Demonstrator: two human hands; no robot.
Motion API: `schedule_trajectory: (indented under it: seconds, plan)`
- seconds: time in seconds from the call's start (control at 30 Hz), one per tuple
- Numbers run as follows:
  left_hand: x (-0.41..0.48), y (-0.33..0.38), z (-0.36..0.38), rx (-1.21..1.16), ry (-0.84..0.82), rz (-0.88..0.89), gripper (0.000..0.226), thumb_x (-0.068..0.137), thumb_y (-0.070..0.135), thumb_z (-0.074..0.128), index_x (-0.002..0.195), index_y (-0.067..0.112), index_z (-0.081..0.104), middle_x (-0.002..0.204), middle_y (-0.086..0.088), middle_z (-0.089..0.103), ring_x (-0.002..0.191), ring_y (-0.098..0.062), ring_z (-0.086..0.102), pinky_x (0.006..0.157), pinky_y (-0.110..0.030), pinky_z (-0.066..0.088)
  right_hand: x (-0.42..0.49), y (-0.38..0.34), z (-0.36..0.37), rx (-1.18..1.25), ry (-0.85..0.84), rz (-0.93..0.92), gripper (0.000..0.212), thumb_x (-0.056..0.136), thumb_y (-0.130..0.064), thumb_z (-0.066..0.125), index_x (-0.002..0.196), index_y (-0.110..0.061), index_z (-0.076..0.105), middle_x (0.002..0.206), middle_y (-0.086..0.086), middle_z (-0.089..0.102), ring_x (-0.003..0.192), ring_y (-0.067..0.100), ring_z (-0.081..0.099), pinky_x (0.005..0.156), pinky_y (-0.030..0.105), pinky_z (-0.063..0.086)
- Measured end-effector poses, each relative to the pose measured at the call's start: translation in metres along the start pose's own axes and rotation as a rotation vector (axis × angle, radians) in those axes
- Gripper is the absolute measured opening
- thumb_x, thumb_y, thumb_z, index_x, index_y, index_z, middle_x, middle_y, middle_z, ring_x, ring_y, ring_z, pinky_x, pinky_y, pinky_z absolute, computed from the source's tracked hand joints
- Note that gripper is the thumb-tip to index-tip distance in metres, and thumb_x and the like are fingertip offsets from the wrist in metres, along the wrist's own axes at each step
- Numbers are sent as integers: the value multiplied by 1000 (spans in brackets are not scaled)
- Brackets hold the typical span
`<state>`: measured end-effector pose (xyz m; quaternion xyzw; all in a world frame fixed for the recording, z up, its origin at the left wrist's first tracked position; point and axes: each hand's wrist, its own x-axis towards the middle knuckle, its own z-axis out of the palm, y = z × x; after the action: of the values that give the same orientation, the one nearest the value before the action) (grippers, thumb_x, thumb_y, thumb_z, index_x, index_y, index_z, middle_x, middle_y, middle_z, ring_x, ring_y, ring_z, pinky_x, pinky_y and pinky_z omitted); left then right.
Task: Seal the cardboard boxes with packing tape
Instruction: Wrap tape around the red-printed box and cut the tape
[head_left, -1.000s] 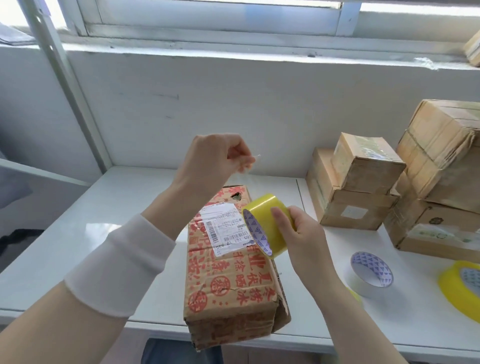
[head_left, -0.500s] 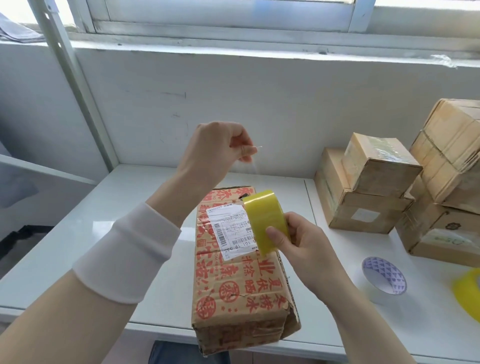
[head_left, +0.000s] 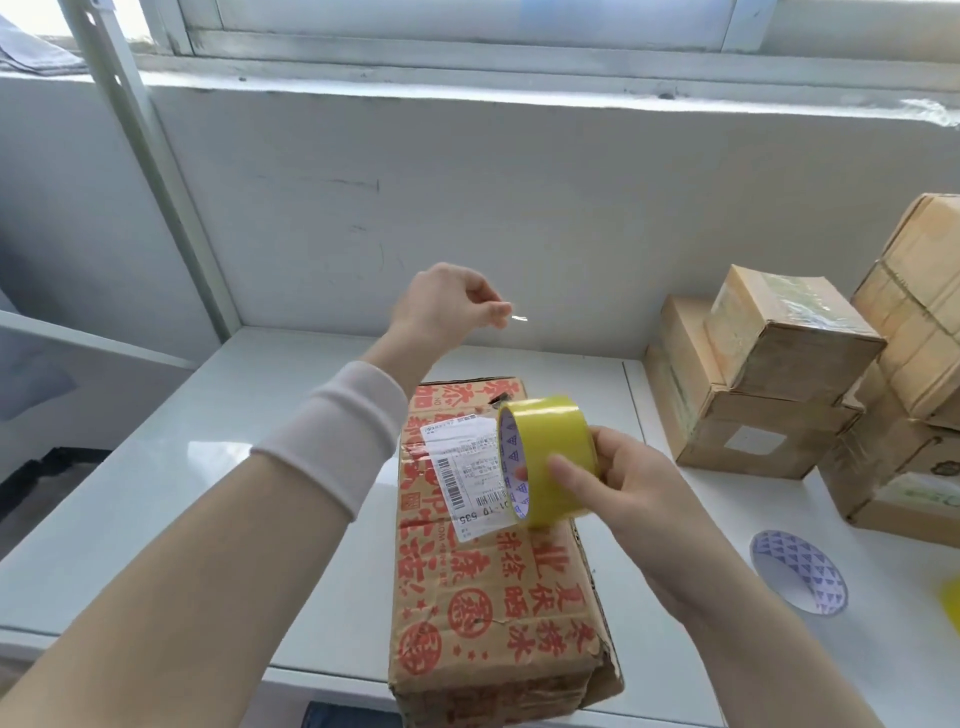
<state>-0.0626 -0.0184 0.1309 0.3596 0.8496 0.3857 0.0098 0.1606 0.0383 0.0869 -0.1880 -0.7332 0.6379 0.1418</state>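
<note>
Head view, left hand: the left hand (head_left: 447, 306) is up at centre frame, its grip pinching the tape end (head_left: 519, 318). It has climbed away from the roll over the last second.
Head view, right hand: the right hand (head_left: 623, 478) has its grip curled round the yellow tape roll (head_left: 545, 457), just right of centre, above the box.
Change: the gap from pinch to roll is wider now, though the strip is too clear to trace.
Box: the printed cardboard box (head_left: 498, 587) lies on the desk (head_left: 156, 493), lower centre. I can't make out any fresh tape on it.
Meaning: a length looks drawn out, probably enough to lay along the top seam next.
Right edge: other boxes (head_left: 769, 374) sit stacked.
</note>
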Motion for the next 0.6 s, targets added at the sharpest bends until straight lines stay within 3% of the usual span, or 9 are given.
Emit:
schedule_trajectory:
  seconds: [0.1,0.23,0.33,0.43,0.53,0.6]
  plan:
    - [18,-12,9,-64,-22,-84,13,83,24,71,71,20,67,73,4,71,72,-8,68,88,-33,53,21,-10,8,53,122,0,44,72,-53,51,86,-14,66,77,2,73,71,12,67,62,18,51]
    - [23,-20,18,-114,22,-68,12,83,16,71,72,14,69,68,0,69,59,-2,63,79,-23,54,29,-11,18,35,196,-8,45,74,-54,51,79,-11,64,62,-4,70,52,2,61,46,10,43]
    - [30,-25,8,-211,142,-16,14,82,13,72,69,14,67,64,-1,68,52,0,60,70,-17,50,30,-8,16,-17,221,14,60,69,-63,50,75,-4,63,63,5,70,52,10,61,49,21,47]
    - [38,-28,5,-191,51,-45,15,83,12,71,69,15,66,64,1,67,46,8,58,59,-3,44,32,-11,9,-80,222,77,55,82,-55,52,69,-2,62,59,6,69,47,8,57,47,21,47]
    - [37,-36,23,-140,-65,-125,11,84,15,71,74,12,67,73,-3,69,46,7,58,63,-8,49,32,-16,5,-24,164,147,52,91,-48,47,61,-9,64,55,-2,68,41,2,57,39,9,39]
    - [35,-44,39,-134,-113,-168,11,83,19,72,77,11,69,78,-6,72,55,1,62,72,-19,52,31,-17,7,20,91,181,49,94,-44,45,67,-10,69,62,-2,71,48,6,62,43,14,43]
